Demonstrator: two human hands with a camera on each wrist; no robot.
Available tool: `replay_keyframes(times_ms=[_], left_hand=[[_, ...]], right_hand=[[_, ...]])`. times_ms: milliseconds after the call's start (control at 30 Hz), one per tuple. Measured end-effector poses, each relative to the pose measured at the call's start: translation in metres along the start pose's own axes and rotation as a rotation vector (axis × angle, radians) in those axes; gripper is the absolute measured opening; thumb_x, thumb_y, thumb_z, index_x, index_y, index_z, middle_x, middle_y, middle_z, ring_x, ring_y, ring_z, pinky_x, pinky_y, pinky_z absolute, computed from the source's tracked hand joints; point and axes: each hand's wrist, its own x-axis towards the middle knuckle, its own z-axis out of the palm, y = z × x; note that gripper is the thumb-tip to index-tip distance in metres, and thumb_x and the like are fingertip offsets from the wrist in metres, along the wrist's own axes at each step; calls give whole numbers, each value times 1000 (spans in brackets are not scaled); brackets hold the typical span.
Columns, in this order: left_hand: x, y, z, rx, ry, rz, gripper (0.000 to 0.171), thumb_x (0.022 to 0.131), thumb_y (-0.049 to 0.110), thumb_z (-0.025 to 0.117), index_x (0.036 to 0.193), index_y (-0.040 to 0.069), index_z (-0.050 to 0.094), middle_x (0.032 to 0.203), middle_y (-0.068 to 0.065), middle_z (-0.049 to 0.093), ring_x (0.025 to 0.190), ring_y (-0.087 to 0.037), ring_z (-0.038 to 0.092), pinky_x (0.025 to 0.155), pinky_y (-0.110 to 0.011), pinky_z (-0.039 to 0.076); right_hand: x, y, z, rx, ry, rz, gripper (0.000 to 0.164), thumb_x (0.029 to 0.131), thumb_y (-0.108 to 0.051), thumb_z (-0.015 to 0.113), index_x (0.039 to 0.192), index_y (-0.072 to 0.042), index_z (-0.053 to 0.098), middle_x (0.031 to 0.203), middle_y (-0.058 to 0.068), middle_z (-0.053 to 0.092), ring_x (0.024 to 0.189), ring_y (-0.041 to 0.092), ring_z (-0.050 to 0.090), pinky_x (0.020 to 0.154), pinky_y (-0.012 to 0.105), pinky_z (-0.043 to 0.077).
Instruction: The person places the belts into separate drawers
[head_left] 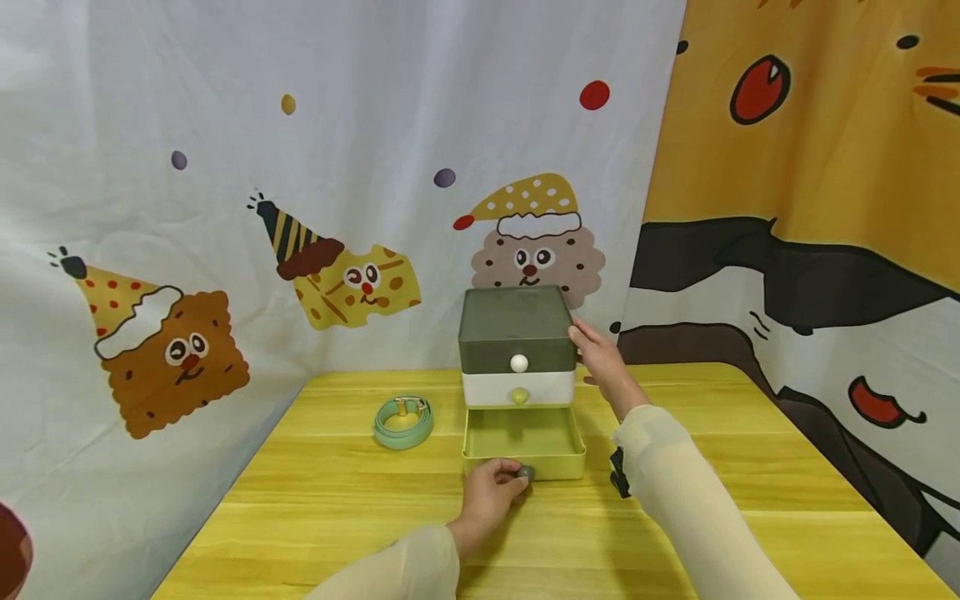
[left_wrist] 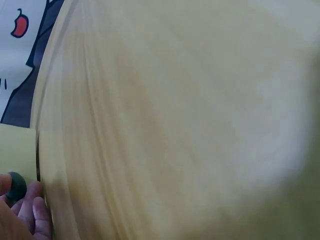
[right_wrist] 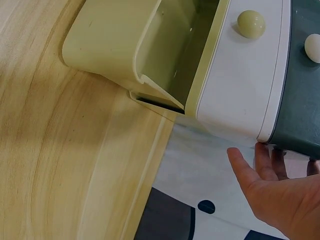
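A small three-tier drawer box (head_left: 517,329) stands on the table, with a dark green top tier, a white middle one and a yellow-green bottom one. Its bottom drawer (head_left: 566,468) is pulled out toward me, and the inside looks bare. My left hand (head_left: 489,497) pinches the dark round knob (head_left: 526,473) of that drawer between thumb and fingers; the left wrist view shows the same knob (left_wrist: 17,186). My right hand (head_left: 606,362) rests against the box's right side near the top, its fingers extended along the wall in the right wrist view. The two upper drawers are closed.
A coiled mint-green belt (head_left: 403,437) with a gold buckle lies on the wooden table (head_left: 337,483), left of the box. Behind the table hangs a curtain (head_left: 360,125) printed with cartoon figures. A dark band (head_left: 619,472) sits at my right wrist.
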Motion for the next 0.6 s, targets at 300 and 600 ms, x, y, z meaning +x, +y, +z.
replay_keyframes(times_ms=[300,600], left_hand=[[-9,3,-1,2,-11,1,18,88,-5,70,105,-8,67,92,-12,69,80,-23,67,66,-35,58],[-15,3,-1,0,-15,-2,17,87,-7,70,104,-7,67,92,-13,69,79,-28,68,65,-36,59]], right_hand=[[-1,0,0,-12,4,4,59,105,-51,39,158,-40,16,165,3,16,144,36,29,110,64,25],[1,0,0,2,19,18,59,104,-51,40,158,-40,18,165,3,13,144,37,29,110,64,25]])
